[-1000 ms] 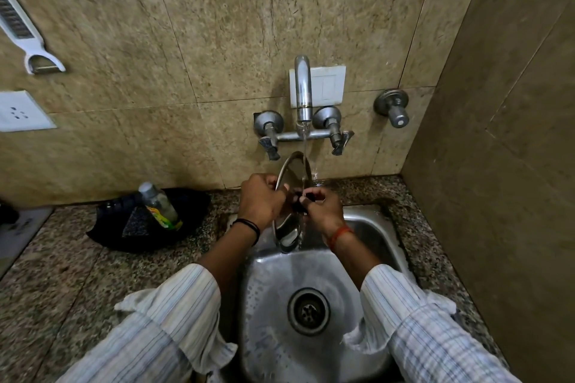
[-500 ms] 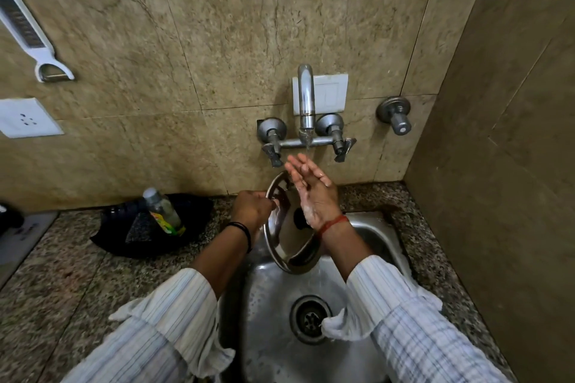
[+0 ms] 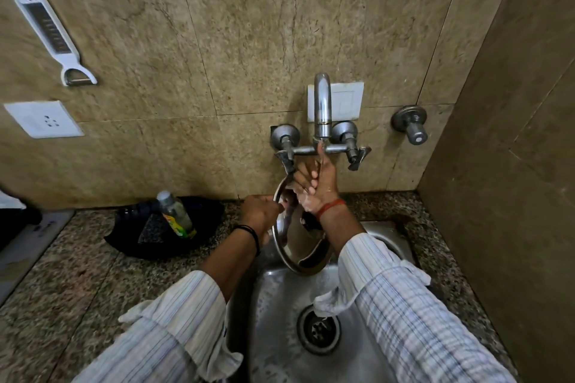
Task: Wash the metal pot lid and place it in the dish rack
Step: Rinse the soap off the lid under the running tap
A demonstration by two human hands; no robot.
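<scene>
The round metal pot lid (image 3: 295,242) stands on edge over the steel sink (image 3: 280,305), its inner face toward me and its black knob partly hidden behind my right wrist. My left hand (image 3: 261,211) grips the lid's left rim. My right hand (image 3: 314,183) is raised under the tap spout (image 3: 322,102), fingers spread and wet, holding nothing, with a thin stream of water running onto it. No dish rack is in view.
A black tray (image 3: 161,239) with a small bottle (image 3: 175,214) and a scrub pad sits on the granite counter left of the sink. Tap handles (image 3: 351,146) and a wall valve (image 3: 410,124) project from the tiled wall. A side wall closes in on the right.
My right hand left the lid's knob and rose under the running tap. The lid tilted to face me more, held by my left hand alone. The camera tipped down slightly.
</scene>
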